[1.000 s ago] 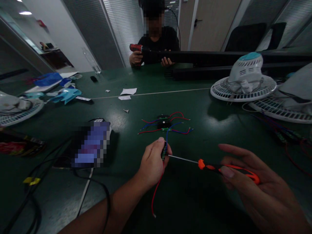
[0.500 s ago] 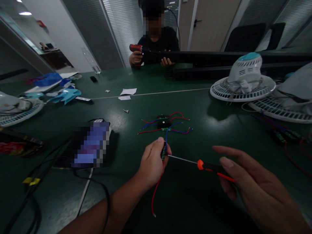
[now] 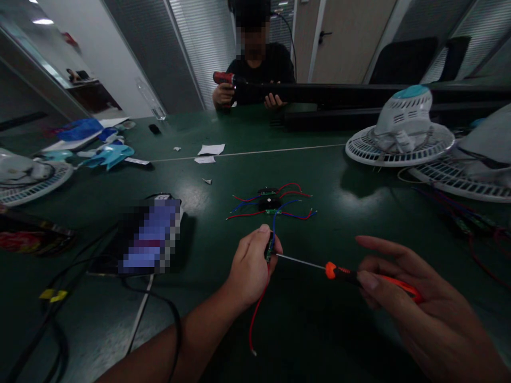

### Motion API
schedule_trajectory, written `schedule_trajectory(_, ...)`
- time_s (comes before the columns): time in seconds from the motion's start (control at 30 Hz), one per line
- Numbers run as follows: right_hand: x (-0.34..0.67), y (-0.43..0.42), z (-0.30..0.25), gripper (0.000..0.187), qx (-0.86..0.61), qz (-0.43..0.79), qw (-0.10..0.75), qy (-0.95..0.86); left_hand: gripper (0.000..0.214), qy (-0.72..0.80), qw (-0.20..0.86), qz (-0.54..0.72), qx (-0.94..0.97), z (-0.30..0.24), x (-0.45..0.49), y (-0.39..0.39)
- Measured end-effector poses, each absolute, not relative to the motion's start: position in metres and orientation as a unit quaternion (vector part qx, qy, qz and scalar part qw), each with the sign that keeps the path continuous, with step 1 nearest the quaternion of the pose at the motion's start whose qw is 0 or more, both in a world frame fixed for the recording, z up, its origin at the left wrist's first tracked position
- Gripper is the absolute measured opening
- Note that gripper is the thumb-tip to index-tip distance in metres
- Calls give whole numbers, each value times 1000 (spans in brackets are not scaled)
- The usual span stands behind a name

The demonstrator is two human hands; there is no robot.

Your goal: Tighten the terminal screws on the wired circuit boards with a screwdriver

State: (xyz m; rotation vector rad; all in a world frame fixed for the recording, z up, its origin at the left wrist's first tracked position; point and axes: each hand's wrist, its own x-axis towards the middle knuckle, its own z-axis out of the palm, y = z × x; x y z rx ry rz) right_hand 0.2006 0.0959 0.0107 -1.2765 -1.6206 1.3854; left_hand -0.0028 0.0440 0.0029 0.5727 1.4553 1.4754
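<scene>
My left hand (image 3: 250,266) pinches a small green circuit board (image 3: 269,249) with a red wire (image 3: 255,319) trailing toward me and a blue wire running away from it. My right hand (image 3: 415,303) grips an orange-and-black screwdriver (image 3: 351,274); its thin metal shaft points left and the tip touches the board. The index finger of that hand is stretched out above the handle. Just beyond lie more small boards with red and blue wires (image 3: 271,205) on the dark green table (image 3: 319,175).
A blurred-out device (image 3: 149,236) with black cables lies at the left. White fan parts (image 3: 399,135) sit at the right, another fan grille (image 3: 27,178) far left, blue bags (image 3: 106,154) and paper scraps (image 3: 211,150) behind. A person across the table holds a red drill (image 3: 223,78).
My right hand's fingers shifted on the screwdriver handle, turning it; the orange handle shows again. My left hand and the board stayed in place.
</scene>
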Motion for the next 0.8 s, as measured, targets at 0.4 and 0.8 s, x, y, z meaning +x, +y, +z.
schedule_trajectory(0.4, 198, 97, 21, 53, -524, 518, 254, -627, 43, 591, 478, 607, 232, 3, -3, 44)
schedule_trajectory(0.8, 201, 96, 14, 50, -479, 527, 308, -631, 43, 591, 476, 609, 231, 4, -2, 44)
